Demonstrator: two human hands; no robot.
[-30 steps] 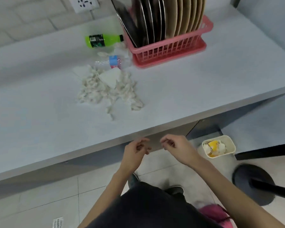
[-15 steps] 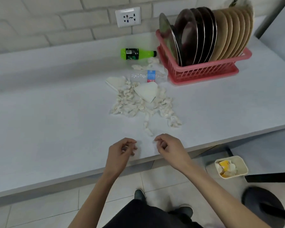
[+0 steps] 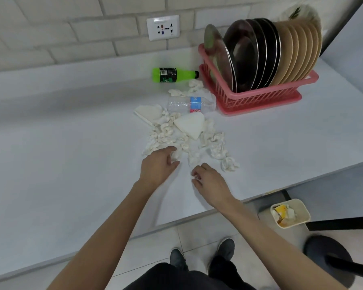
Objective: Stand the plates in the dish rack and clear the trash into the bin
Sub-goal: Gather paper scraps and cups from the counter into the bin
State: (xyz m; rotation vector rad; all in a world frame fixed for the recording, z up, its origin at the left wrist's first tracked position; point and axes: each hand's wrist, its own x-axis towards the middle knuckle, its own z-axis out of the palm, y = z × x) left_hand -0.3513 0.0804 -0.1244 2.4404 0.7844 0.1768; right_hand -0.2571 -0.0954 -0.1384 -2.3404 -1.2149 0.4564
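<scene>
At the near edge of the crumpled tissue pile point(image 3: 216, 147) the left hand point(image 3: 158, 165) rested loose-fingered on a wad — the right hand point(image 3: 211, 182) beside it had its fingers curled, on what I couldn't tell. Plates point(image 3: 260, 53) stood in the pink dish rack point(image 3: 260, 99); the bin point(image 3: 302, 208) sat on the floor.

Metal and tan plates point(image 3: 260, 55) stand upright in the pink dish rack point(image 3: 258, 101), well beyond the right hand point(image 3: 212, 183). Crumpled white tissues point(image 3: 216, 143) lie scattered just ahead of the left hand point(image 3: 157, 166). The bin point(image 3: 302, 210) stands right of both.
</scene>
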